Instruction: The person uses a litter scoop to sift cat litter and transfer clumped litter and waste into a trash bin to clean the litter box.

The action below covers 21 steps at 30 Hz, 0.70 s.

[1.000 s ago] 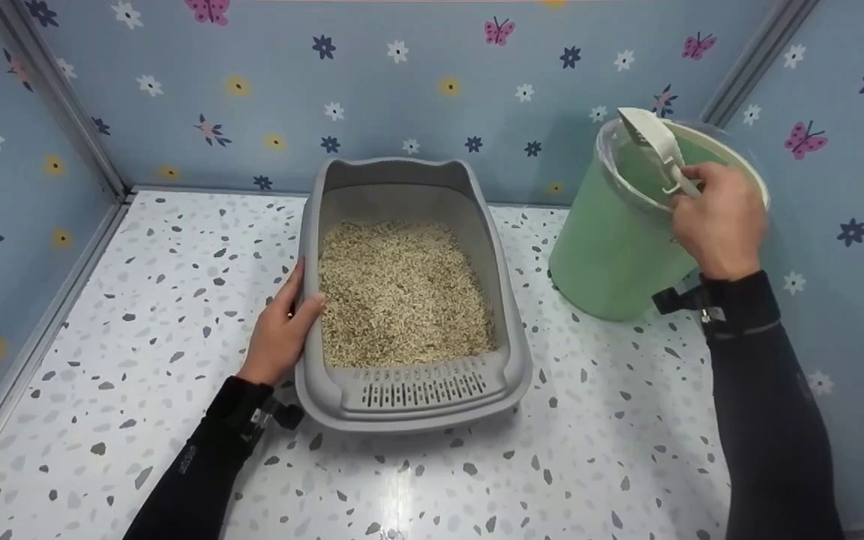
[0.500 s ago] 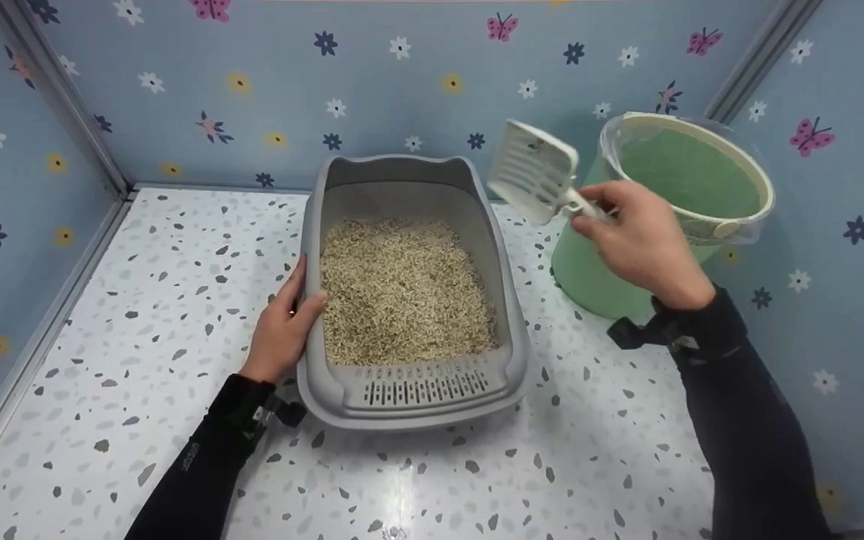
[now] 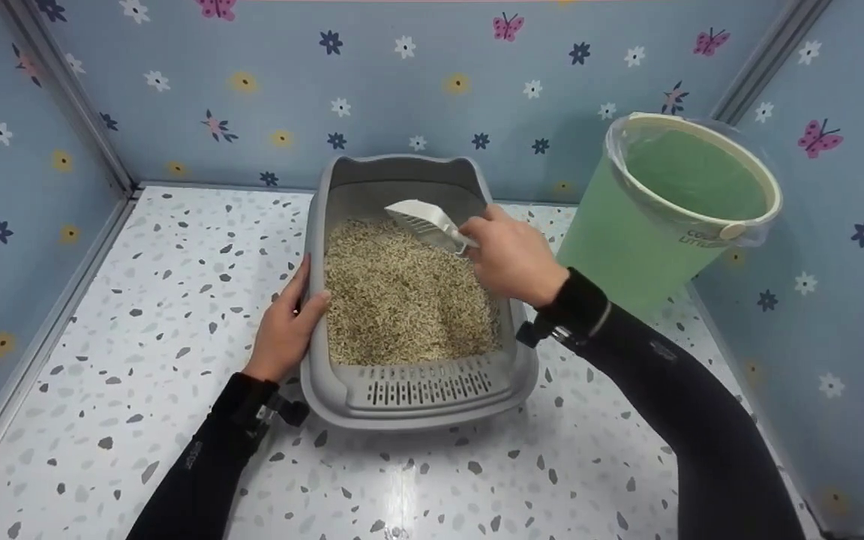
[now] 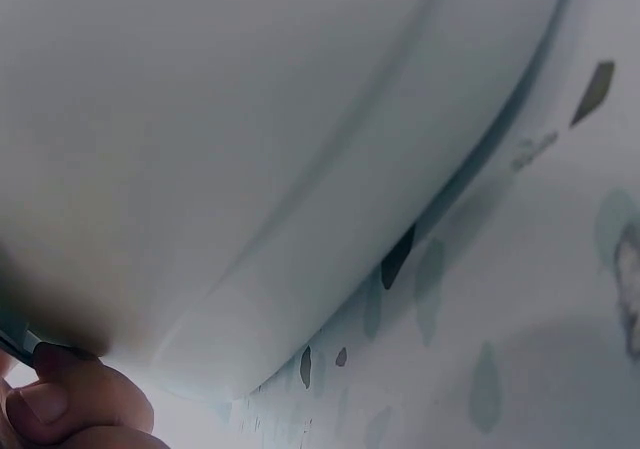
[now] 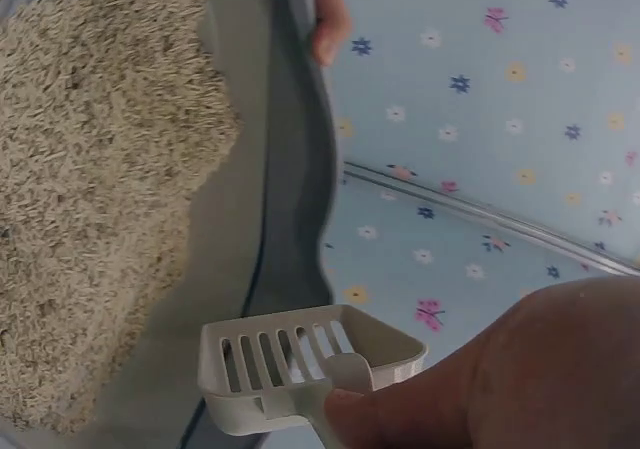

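Note:
A grey litter box stands on the floor, filled with pale brown litter pellets. My left hand grips its left rim, thumb over the top. In the left wrist view its fingers curl at the underside of the rim, against the box's outer wall. My right hand holds a white slotted litter scoop by its handle, over the far right part of the box. Seen from the right wrist, the scoop's basket carries no litter, and the thumb presses on the handle.
To the right stands a green bin with a clear liner folded over its cream rim. Blue flowered panels close off the back and both sides. White speckled floor surrounds the box.
My right hand has carried the scoop leftward from above the bin to over the litter box. My left hand keeps its grip on the rim, and the box stays in place.

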### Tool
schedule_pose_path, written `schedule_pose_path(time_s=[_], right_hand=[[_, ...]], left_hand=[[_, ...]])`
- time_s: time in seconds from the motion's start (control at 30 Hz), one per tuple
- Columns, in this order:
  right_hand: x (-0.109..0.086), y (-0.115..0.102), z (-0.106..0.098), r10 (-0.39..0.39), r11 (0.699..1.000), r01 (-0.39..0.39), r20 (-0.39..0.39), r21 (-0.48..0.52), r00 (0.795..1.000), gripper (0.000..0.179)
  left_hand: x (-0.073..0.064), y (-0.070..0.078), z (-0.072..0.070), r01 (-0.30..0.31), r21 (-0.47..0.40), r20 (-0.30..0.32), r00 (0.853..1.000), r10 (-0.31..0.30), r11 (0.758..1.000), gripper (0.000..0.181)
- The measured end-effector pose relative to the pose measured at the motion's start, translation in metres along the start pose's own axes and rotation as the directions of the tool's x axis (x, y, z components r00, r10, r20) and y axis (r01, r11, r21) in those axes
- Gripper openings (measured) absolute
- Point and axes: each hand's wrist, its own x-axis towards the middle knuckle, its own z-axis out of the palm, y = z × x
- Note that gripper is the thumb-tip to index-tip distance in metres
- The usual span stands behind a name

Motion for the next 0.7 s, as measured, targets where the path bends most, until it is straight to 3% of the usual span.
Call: schedule_pose_path(time_s=[0.1,0.2,0.37,0.5,0.7], right_hand=[[0.022,-0.006,0.021,-0.048,0.987,0.049,0.009,-0.151,0.999,0.038],[0.041,-0.009,0.04,-0.121,0.953,0.117,0.004,-0.279,0.993,0.035],[0.062,-0.016,0.06,-0.189,0.918,0.183,0.018,-0.353,0.982,0.018],[0.068,-0.023,0.059,-0.212,0.915,0.217,0.053,-0.34,0.976,0.022],[0.061,-0.033,0.031,-0.225,0.912,0.261,0.147,-0.315,0.963,0.021]], left_hand=[[0.0,0.001,0.0,0.003,0.001,-0.003,1.0,-0.003,1.0,0.071],[-0.001,0.002,0.0,0.005,-0.004,-0.006,1.0,-0.005,1.0,0.071],[-0.002,0.001,0.003,0.018,-0.007,-0.01,1.0,-0.018,1.0,0.071],[-0.002,0.001,0.004,0.025,-0.004,-0.018,1.0,-0.025,1.0,0.071],[-0.002,-0.001,0.001,0.016,0.016,-0.022,1.0,-0.016,1.0,0.07]])
